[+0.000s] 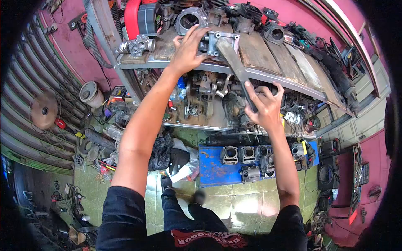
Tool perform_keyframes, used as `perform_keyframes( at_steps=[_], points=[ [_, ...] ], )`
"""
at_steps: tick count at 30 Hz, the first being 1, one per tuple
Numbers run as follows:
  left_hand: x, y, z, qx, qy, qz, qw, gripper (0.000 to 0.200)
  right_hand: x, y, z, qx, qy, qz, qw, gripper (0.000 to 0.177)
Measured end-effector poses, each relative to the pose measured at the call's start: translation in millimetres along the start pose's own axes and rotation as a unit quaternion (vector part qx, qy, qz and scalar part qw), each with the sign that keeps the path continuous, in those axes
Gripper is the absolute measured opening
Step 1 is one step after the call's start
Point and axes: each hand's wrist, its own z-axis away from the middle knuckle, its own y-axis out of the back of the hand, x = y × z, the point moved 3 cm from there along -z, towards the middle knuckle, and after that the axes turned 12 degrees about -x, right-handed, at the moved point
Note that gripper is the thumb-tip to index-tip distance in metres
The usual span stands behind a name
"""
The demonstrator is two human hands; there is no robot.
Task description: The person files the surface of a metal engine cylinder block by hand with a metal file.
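The fingers of the left hand are spreading wide and pressing down on a grey engine casting, which is sitting on the top shelf of a cluttered rack. The fingers of the right hand are curling tightly around the dark lower end of a long flat metal tool, which looks like a file. The tool's broad end is lying across the casting, just beside the left fingertips, while its shaft is slanting down past the shelf's front edge to the right hand.

More engine parts are crowding the back of the top shelf, with a red cover standing at its left end. Below, a lower shelf is holding a tangle of greasy components. On the tiled floor, several engine cylinders are resting on a blue board, and a black bag is lying just to its left.
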Motion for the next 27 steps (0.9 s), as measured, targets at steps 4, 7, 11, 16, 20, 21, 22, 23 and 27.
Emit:
perform_keyframes(
  at_steps=[4, 7, 11, 16, 20, 21, 22, 23, 27],
  points=[
    [1, -1, 0, 0.005, -0.001, -0.007, 1.000, 0.083, -7, 3, -20, 0.026, -0.041, 0.001, 0.999, 0.068],
    [-1, -5, -1, 0.003, -0.001, -0.019, 1.000, 0.084, -20, -37, -13, 0.093, -0.086, -0.038, 0.991, 0.072],
    [-3, -5, 1, 0.001, -0.008, -0.052, 0.999, 0.087, -67, -55, 6, 0.110, -0.115, -0.105, 0.982, 0.077],
    [1, -4, 0, 0.008, -0.003, -0.058, 0.998, 0.088, -46, -41, -52, 0.159, -0.140, -0.065, 0.975, 0.074],
    [1, -5, 1, -0.007, 0.000, -0.059, 0.998, 0.087, -62, -81, -22, 0.169, -0.136, -0.115, 0.969, 0.073],
    [0, -4, 0, -0.008, 0.000, -0.055, 0.998, 0.088, -74, -84, -10, 0.153, -0.149, -0.121, 0.969, 0.070],
    [0, -4, -1, -0.013, 0.001, -0.052, 0.999, 0.087, -82, -80, -4, 0.153, -0.143, -0.126, 0.970, 0.069],
    [-1, -4, -1, -0.014, -0.002, -0.053, 0.998, 0.087, -86, -77, -1, 0.153, -0.141, -0.131, 0.969, 0.068],
    [0, -6, 1, -0.014, 0.005, -0.053, 0.998, 0.090, -63, -45, -41, 0.204, -0.161, -0.136, 0.956, 0.072]
  ],
)
